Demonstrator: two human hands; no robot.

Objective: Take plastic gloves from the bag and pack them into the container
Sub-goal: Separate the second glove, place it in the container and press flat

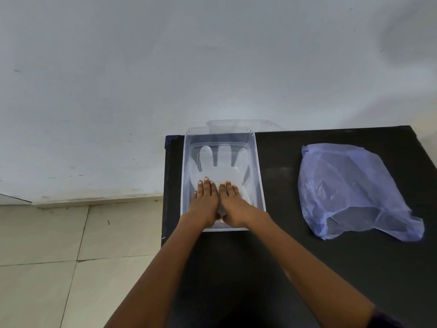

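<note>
1. Gloves and container sit on a black table [307, 268], the biggest thing in view, which stands against a pale wall [212, 55] with a tiled floor [42, 256] to its left.
2. Well to the right of the container, a crumpled bluish translucent plastic bag [354, 190] lies flat on the table, its opening towards the near right; what it holds cannot be made out.
3. At the table's far left corner stands the clear rectangular plastic container [259, 176], its long side running away from the person. Behind its far end a second clear piece [241, 125], perhaps a lid, shows against the wall.
4. Both bare forearms reach forward from the bottom of the view and converge over the container's near rim.
5. Inside the container a clear plastic glove [222, 162] lies flat on the bottom, its fingers spread towards the far end.
6. Palm down on the glove's cuff end rests the left hand [206, 200], fingers straight and close together, pressing on it.
7. Just beside it the right hand [233, 201] lies the same way, flat and uncurled; the two hands touch along their inner edges, and neither grips anything.
</note>
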